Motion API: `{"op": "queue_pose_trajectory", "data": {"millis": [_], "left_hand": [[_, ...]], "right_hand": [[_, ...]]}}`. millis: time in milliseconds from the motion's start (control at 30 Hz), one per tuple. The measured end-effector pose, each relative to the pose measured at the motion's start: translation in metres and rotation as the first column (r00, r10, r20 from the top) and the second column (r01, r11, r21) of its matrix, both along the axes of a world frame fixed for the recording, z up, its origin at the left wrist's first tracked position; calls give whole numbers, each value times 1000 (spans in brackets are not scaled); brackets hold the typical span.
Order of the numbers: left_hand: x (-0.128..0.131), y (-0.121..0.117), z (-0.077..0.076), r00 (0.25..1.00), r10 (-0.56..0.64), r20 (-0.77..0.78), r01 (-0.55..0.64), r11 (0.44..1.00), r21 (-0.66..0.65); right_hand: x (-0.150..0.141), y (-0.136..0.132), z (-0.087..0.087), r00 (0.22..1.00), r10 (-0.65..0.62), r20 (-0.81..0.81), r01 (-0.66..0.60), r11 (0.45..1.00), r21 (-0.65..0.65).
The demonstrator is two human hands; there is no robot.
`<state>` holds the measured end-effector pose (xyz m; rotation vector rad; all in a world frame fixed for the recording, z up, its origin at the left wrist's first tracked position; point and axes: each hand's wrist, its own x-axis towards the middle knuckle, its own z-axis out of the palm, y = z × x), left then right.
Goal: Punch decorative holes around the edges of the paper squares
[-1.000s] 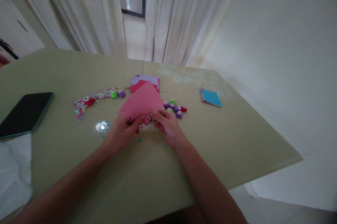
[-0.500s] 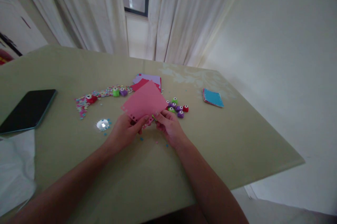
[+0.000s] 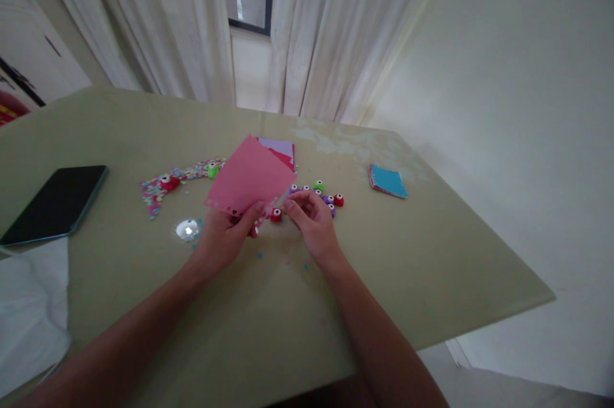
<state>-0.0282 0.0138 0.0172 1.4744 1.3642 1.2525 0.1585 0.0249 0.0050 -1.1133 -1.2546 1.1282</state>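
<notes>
My left hand (image 3: 231, 229) grips the lower edge of a pink paper sheet (image 3: 252, 174), thumb on top. Small holes run along the sheet's lower edges. By the sheet's lower right edge, my right hand (image 3: 314, 226) is closed in a pinch; what lies between its fingertips is too small to make out. A small red figure with a white eye (image 3: 276, 215) shows between the two hands. Behind my right hand sit several similar figures in purple, green and red, among them a red one (image 3: 338, 200). The sheet partly covers a stack of coloured paper (image 3: 283, 149).
Confetti (image 3: 192, 171) trails across the table at left, with a red figure (image 3: 169, 183) and a green one (image 3: 213, 170) on it. Nearby lie a shiny round disc (image 3: 187, 229), a black tablet (image 3: 55, 200) and a white cloth (image 3: 33, 312). Blue-topped squares (image 3: 388, 180) lie at right.
The pink sheet has shifted left and turned in my left hand. My right fingers have come away from the green thing at the lower edge, and the red figure between the hands now shows.
</notes>
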Motion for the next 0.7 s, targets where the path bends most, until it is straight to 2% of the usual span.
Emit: {"op": "queue_pose_trajectory", "data": {"millis": [33, 100, 133, 200, 400, 533, 600, 700], "left_hand": [[0, 0, 1, 1000, 22, 8, -22, 1000, -6], [-1, 0, 1, 998, 52, 27, -52, 998, -18], [-1, 0, 0, 998, 61, 34, -60, 998, -25], [-2, 2, -1, 996, 78, 44, -76, 996, -34], [-3, 7, -6, 992, 96, 79, -94, 995, -33], [-3, 11, -13, 991, 96, 97, -93, 995, -39], [-3, 13, -17, 990, 105, 95, -101, 994, -47], [-1, 18, -23, 989, 97, 109, -92, 995, -49]], "right_hand": [[1, -1, 0, 990, -15, 143, 5, 997, 71], [3, -4, 1, 900, -28, 435, -66, 978, 198], [3, -5, 0, 837, -34, 546, -118, 963, 242], [2, -6, -4, 742, -70, 667, -184, 935, 302], [0, -4, -17, 577, -160, 801, -194, 926, 325], [4, -4, -20, 493, -223, 841, -175, 922, 347], [2, -6, -15, 494, -336, 802, -133, 883, 451], [-15, -11, 6, 585, -463, 666, -143, 749, 647]]}}
